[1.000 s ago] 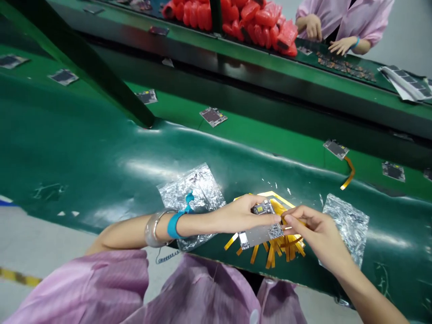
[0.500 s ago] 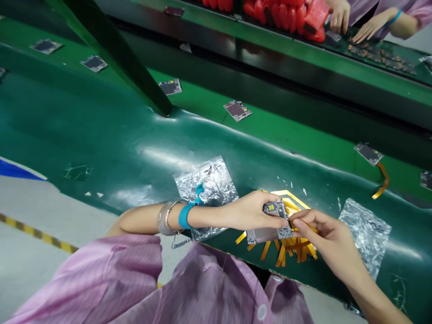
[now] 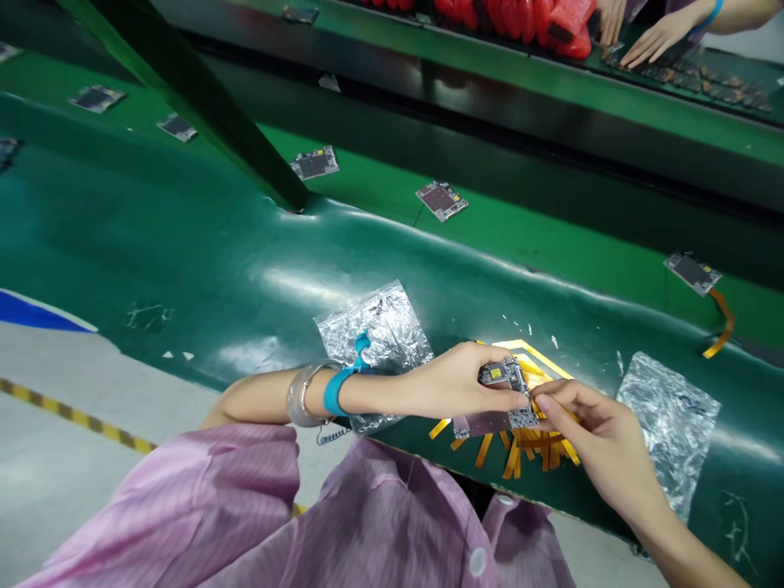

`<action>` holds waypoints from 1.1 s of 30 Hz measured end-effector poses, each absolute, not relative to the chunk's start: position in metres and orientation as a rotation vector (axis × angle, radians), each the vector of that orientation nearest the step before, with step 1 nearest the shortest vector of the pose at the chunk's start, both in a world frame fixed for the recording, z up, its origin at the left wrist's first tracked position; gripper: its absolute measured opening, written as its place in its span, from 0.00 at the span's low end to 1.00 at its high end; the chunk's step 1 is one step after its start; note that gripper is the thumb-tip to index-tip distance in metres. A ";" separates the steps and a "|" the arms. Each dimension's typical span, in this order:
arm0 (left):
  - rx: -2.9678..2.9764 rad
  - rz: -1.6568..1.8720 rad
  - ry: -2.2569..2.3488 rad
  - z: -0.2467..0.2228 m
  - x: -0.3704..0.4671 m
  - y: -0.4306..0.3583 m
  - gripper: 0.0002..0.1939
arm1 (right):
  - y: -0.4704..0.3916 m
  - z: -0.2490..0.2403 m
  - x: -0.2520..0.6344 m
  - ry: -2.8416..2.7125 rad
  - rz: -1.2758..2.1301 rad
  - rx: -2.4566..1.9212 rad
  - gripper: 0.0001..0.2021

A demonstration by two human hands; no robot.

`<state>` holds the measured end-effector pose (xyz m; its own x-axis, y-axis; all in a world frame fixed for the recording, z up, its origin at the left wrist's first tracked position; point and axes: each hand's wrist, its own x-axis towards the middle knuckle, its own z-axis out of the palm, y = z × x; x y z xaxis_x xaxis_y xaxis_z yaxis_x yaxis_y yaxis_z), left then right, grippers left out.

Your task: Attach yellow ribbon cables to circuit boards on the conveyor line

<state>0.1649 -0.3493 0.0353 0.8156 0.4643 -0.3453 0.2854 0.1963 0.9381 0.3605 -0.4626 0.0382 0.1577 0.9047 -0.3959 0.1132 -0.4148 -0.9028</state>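
My left hand, with a blue strap and a clear bangle at the wrist, grips a circuit board between thumb and fingers. At the board's right edge my right hand pinches with thumb and index finger; what is between the fingertips is too small to make out. Beneath both hands lies a pile of orange-yellow flex strips, spread like a fan. A silver bag lies under my left wrist, and another silver bag is to the right of my right hand.
Beyond the table edge, a green belt carries spaced boards, among them one board and another with an orange strip. A dark green post rises at the left. Across the belt are red bundles and another person's hands.
The boards on the belt have shifted slightly right. The other person's hands have moved a little left in view. My hands keep nearly the same pose at the board.
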 end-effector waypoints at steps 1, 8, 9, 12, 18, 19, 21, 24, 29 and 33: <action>1.400 0.140 0.662 0.036 0.165 -0.349 0.12 | -0.464 0.038 0.360 -0.971 1.328 -1.682 0.14; 1.444 0.100 0.679 0.036 0.167 -0.350 0.15 | -0.468 0.038 0.359 -0.950 1.275 -1.662 0.13; 1.459 0.093 0.685 0.035 0.167 -0.351 0.15 | -0.468 0.038 0.359 -0.963 1.263 -1.662 0.12; 1.488 0.085 0.678 0.033 0.167 -0.352 0.17 | -0.468 0.038 0.361 -1.023 1.249 -1.659 0.12; 1.472 0.081 0.639 0.032 0.168 -0.354 0.16 | -0.468 0.041 0.367 -1.131 1.336 -1.651 0.10; 1.469 0.080 0.644 0.032 0.168 -0.354 0.15 | -0.468 0.041 0.367 -1.133 1.332 -1.651 0.10; 1.459 0.081 0.660 0.032 0.170 -0.353 0.15 | -0.468 0.040 0.366 -1.126 1.319 -1.654 0.10; 1.432 0.088 0.680 0.028 0.172 -0.353 0.13 | -0.468 0.038 0.363 -1.107 1.322 -1.663 0.10; 1.358 0.101 0.682 0.018 0.175 -0.351 0.13 | -0.470 0.031 0.367 -0.976 1.471 -1.655 0.16; 1.323 0.137 0.651 0.014 0.175 -0.346 0.12 | -0.469 0.021 0.373 -0.763 1.584 -1.595 0.22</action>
<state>0.1748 -0.3462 0.0137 0.8163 0.4499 -0.3624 0.2652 0.2655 0.9269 0.3727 -0.4686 0.0210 0.0566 0.8348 -0.5476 -0.0919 -0.5418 -0.8354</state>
